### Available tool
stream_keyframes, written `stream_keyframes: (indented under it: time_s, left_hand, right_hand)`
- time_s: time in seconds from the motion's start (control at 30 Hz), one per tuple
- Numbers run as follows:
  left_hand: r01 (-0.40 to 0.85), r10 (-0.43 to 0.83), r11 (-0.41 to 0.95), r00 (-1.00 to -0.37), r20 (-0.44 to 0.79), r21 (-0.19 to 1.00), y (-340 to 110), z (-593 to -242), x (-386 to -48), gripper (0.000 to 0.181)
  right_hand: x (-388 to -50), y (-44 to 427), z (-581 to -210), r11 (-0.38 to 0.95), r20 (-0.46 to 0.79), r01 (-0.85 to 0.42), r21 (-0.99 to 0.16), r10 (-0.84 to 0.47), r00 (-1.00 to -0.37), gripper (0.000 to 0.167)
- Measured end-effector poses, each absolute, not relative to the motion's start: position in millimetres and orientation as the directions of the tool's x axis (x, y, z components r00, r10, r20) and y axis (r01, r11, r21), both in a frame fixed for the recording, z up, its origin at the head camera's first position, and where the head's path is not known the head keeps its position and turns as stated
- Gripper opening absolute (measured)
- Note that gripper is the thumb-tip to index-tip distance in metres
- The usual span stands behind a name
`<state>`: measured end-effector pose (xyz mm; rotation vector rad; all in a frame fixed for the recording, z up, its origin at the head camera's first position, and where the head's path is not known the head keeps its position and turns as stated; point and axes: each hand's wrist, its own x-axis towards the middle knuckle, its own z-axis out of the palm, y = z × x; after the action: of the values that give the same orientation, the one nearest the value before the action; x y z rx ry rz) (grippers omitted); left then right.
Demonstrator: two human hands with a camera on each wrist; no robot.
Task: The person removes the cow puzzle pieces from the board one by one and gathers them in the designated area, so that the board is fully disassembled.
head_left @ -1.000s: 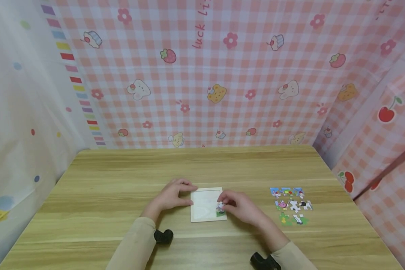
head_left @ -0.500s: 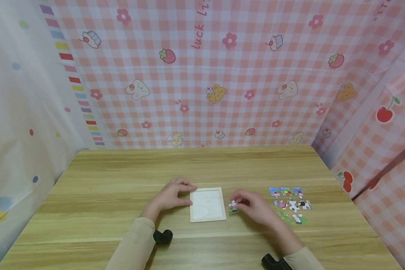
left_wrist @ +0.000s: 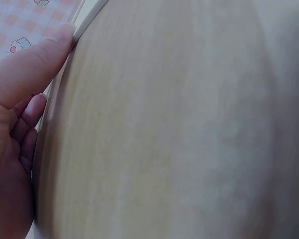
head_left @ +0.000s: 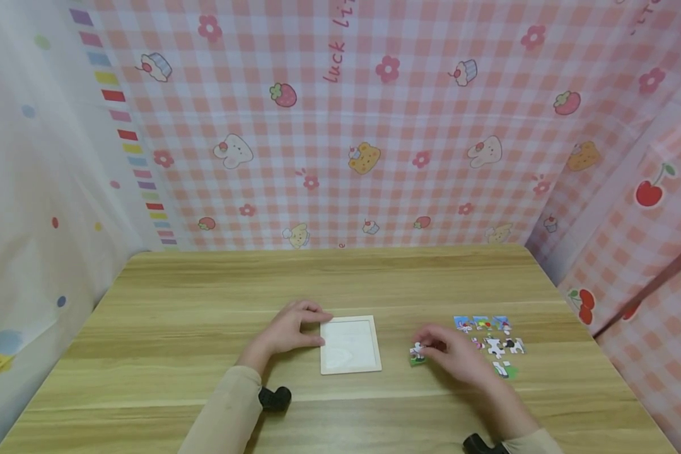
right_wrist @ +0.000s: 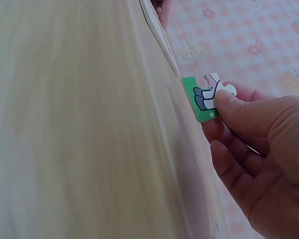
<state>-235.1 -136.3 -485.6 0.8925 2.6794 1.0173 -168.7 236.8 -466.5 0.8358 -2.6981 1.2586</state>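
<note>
In the head view my left hand (head_left: 292,329) rests at the left side of a shallow square puzzle tray (head_left: 352,371), its thumb and a fingertip touching the edge. The left wrist view has the thumb (left_wrist: 32,69) against that thin edge. Between thumb and fingers, my right hand (head_left: 454,356) pinches a jigsaw piece (head_left: 416,354), to the right of the tray and apart from it. Up close, the piece (right_wrist: 207,103) is green and white with grey shapes and a small white flower. Its far side is hidden by the fingers.
Several loose jigsaw pieces (head_left: 495,346) lie in rough rows on the wooden table (head_left: 250,277), right of the tray. My right hand covers part of the group. Black wrist devices (head_left: 275,398) sit on both wrists. A pink checked curtain (head_left: 340,189) hangs behind the table.
My right hand has carried the jigsaw piece from over the tray's right edge rightward, towards the loose pieces. The left hand and the tray keep their place.
</note>
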Motion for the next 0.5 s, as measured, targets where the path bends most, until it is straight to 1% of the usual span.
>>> stream_keyframes:
  time_s: [0.17, 0.33, 0.5]
  left_hand:
    - [0.485, 0.577, 0.595, -0.813, 0.079, 0.641, -136, -486, -235, 0.047]
    - [0.481, 0.575, 0.596, -0.814, 0.076, 0.643, -136, -487, -235, 0.048]
    - [0.482, 0.575, 0.595, -0.814, 0.078, 0.642, -136, -487, -236, 0.048]
  right_hand:
    - [-164, 255, -468, 0.530, 0.265, -0.479, -0.700, -0.430, -0.863, 0.015]
    - [-159, 275, -470, 0.546, 0.332, -0.509, -0.666, -0.394, -0.857, 0.018]
    - [-153, 296, -469, 0.540, 0.358, -0.497, -0.679, -0.348, -0.867, 0.018]
